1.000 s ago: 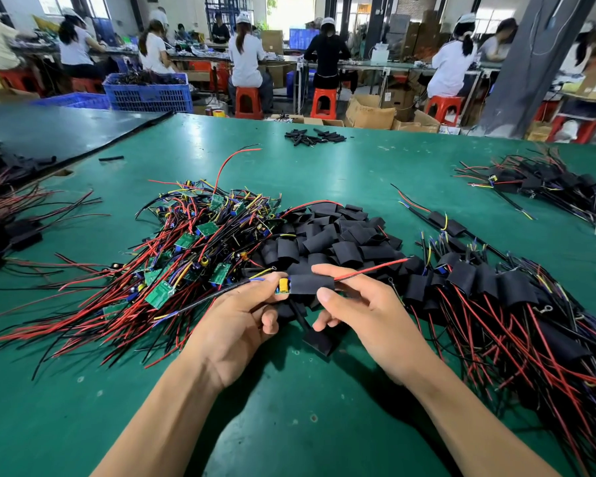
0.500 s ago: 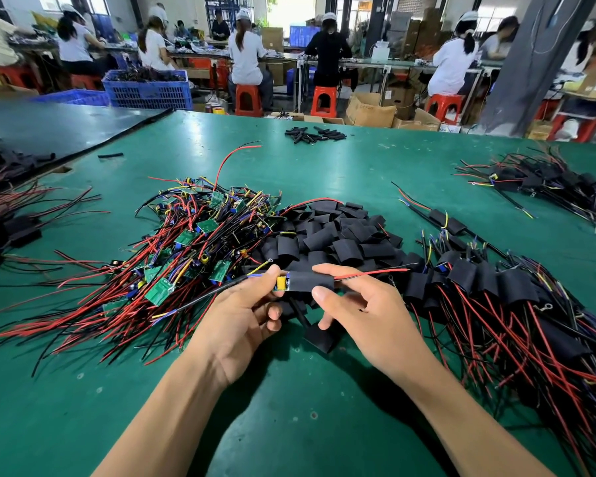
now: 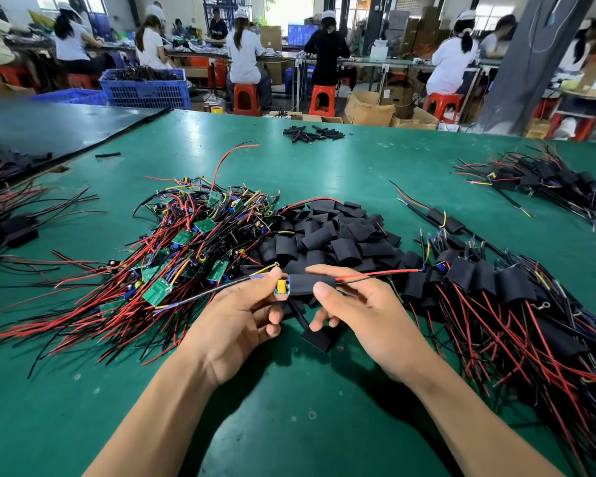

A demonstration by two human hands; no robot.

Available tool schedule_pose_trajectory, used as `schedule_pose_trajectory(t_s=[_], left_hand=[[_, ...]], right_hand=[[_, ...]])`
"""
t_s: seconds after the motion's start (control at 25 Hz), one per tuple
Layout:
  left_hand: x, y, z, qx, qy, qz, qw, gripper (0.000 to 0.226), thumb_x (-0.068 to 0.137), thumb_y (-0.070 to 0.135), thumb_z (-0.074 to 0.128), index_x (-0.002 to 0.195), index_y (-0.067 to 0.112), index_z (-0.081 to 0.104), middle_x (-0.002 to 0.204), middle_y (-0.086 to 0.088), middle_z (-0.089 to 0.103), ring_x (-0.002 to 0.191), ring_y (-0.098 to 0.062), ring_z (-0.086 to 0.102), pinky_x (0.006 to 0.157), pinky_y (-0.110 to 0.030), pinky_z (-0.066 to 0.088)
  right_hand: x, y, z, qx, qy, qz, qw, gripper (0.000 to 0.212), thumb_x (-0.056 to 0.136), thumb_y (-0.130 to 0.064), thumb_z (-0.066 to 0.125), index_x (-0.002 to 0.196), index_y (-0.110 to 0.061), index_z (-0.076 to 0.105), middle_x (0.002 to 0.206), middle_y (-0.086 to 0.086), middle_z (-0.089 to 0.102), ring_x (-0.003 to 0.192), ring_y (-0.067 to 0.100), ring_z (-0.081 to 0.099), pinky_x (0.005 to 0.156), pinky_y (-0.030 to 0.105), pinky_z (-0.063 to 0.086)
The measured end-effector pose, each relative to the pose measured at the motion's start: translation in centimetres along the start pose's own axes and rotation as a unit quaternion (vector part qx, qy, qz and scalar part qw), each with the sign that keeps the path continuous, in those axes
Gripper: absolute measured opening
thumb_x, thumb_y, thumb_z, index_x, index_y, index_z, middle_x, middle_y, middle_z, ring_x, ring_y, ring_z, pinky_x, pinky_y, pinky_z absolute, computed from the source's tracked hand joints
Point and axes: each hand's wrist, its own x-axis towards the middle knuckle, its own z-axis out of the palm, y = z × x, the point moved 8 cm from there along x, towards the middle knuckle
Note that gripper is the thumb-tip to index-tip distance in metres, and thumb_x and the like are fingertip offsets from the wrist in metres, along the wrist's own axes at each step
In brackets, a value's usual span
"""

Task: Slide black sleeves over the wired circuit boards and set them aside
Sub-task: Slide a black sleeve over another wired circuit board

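Through the head camera I see little change from half a second ago: both hands are in the same spot above the green table top (image 3: 358, 160), and the black flattened tube sleeve (image 3: 310, 284) covers about as much of the wired circuit board as before, with only the board's yellow-wound component (image 3: 282, 286) showing at its left mouth. The thin red lead (image 3: 375, 274) leaving the right mouth sits slightly lower than it did a second ago. The sleeve's long axis runs left to right, almost level, yellow end pointing left, red and black leads pointing right. My left hand (image 3: 234, 325) pinches the exposed yellow end between thumb and forefinger, the other fingers curled beneath. My right hand (image 3: 369, 318) pinches the sleeve's right half between thumb and forefinger, its remaining fingers also curled under. The piece is held just above the near edge of the heap of empty black sleeves (image 3: 331, 232), between the tangle of bare green boards with red and black wires (image 3: 193, 242) on the left and the pile of already sleeved boards (image 3: 489, 290) on the right.
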Motion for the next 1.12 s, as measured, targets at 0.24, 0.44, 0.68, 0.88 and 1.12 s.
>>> schedule_pose_trajectory(t_s=[0.24, 0.44, 0.68, 0.88, 1.12], left_hand=[[-0.2, -0.4, 0.2, 0.005, -0.011, -0.032, 0.999, 0.036, 0.073, 0.039, 0.075, 0.099, 0.015, 0.077, 0.07, 0.002, 0.059, 0.049, -0.01, 0.047, 0.047, -0.021, 0.041], [-0.4, -1.0, 0.8, 0.007, -0.03, -0.065, 0.997, 0.052, 0.073, 0.048, 0.074, 0.11, 0.012, 0.072, 0.079, -0.001, 0.067, 0.05, -0.01, 0.049, 0.049, -0.022, 0.045], [-0.5, -1.0, 1.9, 0.007, -0.035, -0.047, 0.998, 0.045, 0.072, 0.049, 0.075, 0.1, 0.015, 0.068, 0.089, -0.004, 0.071, 0.053, -0.012, 0.054, 0.052, -0.023, 0.047], [-0.6, -1.7, 2.2, -0.021, 0.009, -0.045, 0.999, 0.041, 0.069, 0.044, 0.078, 0.093, 0.013, 0.067, 0.08, -0.005, 0.07, 0.047, -0.012, 0.05, 0.049, -0.022, 0.047], [-0.9, -0.9, 2.7, -0.004, 0.032, 0.029, 0.999, 0.027, 0.075, 0.043, 0.075, 0.064, 0.019, 0.069, 0.073, -0.005, 0.063, 0.047, -0.014, 0.047, 0.049, -0.022, 0.043]], right_hand=[[0.0, -0.1, 0.1, 0.01, -0.01, 0.006, 1.0, 0.031, 0.087, -0.048, 0.066, 0.116, -0.038, 0.069, 0.084, 0.006, 0.074, 0.076, 0.018, 0.072, 0.069, 0.022, 0.048], [0.1, 0.1, 0.4, 0.069, 0.008, 0.02, 0.997, 0.03, 0.087, -0.049, 0.065, 0.109, -0.029, 0.073, 0.085, 0.001, 0.076, 0.06, 0.016, 0.064, 0.061, 0.02, 0.046], [0.1, 1.9, -0.6, 0.152, 0.102, 0.129, 0.974, 0.04, 0.077, -0.063, 0.073, 0.07, -0.023, 0.075, 0.073, 0.007, 0.07, 0.043, 0.015, 0.047, 0.048, 0.019, 0.038], [0.0, 2.6, 0.1, 0.23, 0.113, 0.184, 0.949, 0.037, 0.09, -0.053, 0.059, 0.08, -0.019, 0.07, 0.063, 0.004, 0.052, 0.04, 0.013, 0.03, 0.05, 0.027, 0.024], [-0.5, 2.4, 1.7, 0.316, 0.114, 0.226, 0.914, 0.044, 0.101, -0.048, 0.046, 0.071, -0.016, 0.055, 0.062, 0.0, 0.045, 0.038, 0.01, 0.024, 0.046, 0.025, 0.02]])
